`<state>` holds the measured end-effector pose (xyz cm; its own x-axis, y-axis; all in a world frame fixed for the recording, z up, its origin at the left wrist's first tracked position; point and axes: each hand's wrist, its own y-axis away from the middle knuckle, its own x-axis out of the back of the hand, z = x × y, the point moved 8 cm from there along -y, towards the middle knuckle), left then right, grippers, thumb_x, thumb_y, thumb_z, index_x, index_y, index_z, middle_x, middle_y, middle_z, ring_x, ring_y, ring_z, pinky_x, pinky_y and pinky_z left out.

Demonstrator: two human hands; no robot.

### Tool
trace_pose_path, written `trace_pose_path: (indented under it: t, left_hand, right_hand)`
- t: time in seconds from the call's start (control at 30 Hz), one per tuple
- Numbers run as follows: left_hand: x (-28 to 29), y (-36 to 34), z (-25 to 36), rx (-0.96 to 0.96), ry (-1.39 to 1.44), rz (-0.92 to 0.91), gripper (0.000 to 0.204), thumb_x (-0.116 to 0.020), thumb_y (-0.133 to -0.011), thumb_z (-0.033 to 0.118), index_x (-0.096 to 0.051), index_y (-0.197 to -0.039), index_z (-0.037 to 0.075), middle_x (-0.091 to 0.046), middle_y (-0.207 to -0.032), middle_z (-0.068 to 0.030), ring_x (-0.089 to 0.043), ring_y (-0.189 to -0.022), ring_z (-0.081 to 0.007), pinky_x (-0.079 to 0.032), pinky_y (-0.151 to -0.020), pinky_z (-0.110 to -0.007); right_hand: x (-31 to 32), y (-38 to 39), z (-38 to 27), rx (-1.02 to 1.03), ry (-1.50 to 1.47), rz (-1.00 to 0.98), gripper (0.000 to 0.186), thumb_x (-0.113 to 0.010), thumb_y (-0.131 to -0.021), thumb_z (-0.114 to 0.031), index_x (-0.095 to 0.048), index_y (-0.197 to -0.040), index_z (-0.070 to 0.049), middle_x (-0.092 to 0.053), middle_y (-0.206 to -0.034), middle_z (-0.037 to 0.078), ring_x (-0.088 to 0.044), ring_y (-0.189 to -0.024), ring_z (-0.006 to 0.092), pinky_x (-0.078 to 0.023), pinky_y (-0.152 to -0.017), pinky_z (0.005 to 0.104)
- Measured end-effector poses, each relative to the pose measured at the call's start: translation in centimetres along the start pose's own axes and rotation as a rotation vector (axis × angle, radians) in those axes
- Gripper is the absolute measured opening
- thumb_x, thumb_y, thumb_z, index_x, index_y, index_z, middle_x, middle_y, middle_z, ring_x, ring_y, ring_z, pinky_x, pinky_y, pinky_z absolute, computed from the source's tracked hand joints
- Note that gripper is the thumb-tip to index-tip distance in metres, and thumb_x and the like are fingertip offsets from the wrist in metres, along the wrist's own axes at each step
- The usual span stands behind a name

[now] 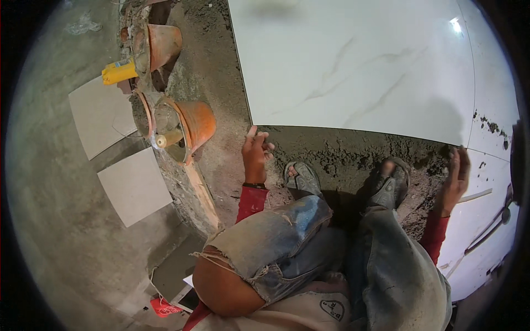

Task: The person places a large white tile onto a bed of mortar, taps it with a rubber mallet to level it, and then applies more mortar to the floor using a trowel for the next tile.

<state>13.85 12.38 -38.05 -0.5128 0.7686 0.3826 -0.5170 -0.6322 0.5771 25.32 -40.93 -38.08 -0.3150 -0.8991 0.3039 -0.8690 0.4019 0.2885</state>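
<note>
In the head view a large white marble-patterned tile (353,66) lies on grey mortar (326,138). My left hand (256,151) is at its near left corner, index fingertip at or just beside the edge, fingers apart. My right hand (455,176) reaches to the near right corner with fingers extended, fingertips at the edge beside the neighbouring laid tiles (497,110). Whether either hand presses on the tile I cannot tell. My sandalled feet (301,179) rest on the mortar below the tile, between my hands.
Orange pots (199,124) and a yellow object (116,71) sit along the rough left ledge (201,196), with two square tiles (132,187) beyond on the concrete floor (66,209). Dark tools (480,237) lie on the tiles at right. A red item (163,306) is at lower left.
</note>
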Motion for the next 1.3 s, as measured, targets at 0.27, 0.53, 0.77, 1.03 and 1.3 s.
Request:
trace_pose_path:
  t: [0.27,0.53,0.77,1.03,1.3]
  left_hand:
    - [-1.3,-1.5,-1.7,0.205,0.664,-0.072,0.009,-0.051,-0.095,0.018,-0.054,-0.092,0.01,-0.052,-0.078,0.0026,-0.05,-0.062,-0.0074,-0.042,-0.053,-0.024]
    - [-1.4,-1.6,-0.5,0.231,0.873,-0.148,0.007,-0.052,-0.095,0.016,-0.052,-0.095,0.009,-0.051,-0.077,0.0042,-0.048,-0.063,-0.0054,-0.041,-0.054,-0.023]
    - [-0.7,-2.1,-1.9,0.382,0.885,-0.061,0.02,-0.056,-0.088,0.014,-0.052,-0.107,0.006,-0.047,-0.072,0.0055,-0.047,-0.063,-0.0055,-0.039,-0.054,-0.023]
    - [-0.2,-2.1,-2.7,0.4,0.899,-0.073,0.071,-0.052,-0.08,0.006,-0.024,-0.145,0.003,-0.041,-0.069,0.004,-0.043,-0.059,-0.0084,-0.033,-0.052,-0.025]
    - [1.4,0.0,-0.4,0.397,0.935,0.122,0.06,-0.055,-0.076,0.01,-0.036,-0.132,0.003,-0.048,-0.1,-0.0068,-0.049,-0.1,-0.0216,-0.042,-0.083,-0.032]
  right_hand:
    - [-0.5,1.0,2.4,-0.466,-0.586,0.063,0.04,-0.055,-0.093,-0.013,-0.047,-0.127,0.007,-0.055,-0.125,0.014,-0.055,-0.113,0.0229,-0.047,-0.093,0.0328]
    - [-1.8,0.8,0.5,-0.581,-0.743,0.027,0.044,-0.051,-0.093,-0.017,-0.042,-0.132,0.002,-0.051,-0.127,0.008,-0.047,-0.117,0.0187,-0.041,-0.094,0.0335]
    - [-1.6,0.5,1.9,-0.813,-0.913,0.131,0.035,-0.06,-0.083,-0.015,-0.05,-0.115,-0.003,-0.051,-0.112,0.004,-0.05,-0.106,0.0187,-0.04,-0.095,0.0383]
    - [-1.9,0.5,3.0,-0.978,-0.951,0.148,0.03,-0.053,-0.071,-0.003,-0.051,-0.101,-0.008,-0.049,-0.095,0.002,-0.051,-0.082,0.0147,-0.042,-0.08,0.0347]
    - [0.3,-0.6,1.5,-0.813,-0.99,0.193,0.028,-0.06,-0.081,-0.022,-0.05,-0.101,-0.005,-0.052,-0.093,0.005,-0.051,-0.081,0.0178,-0.045,-0.077,0.0304]
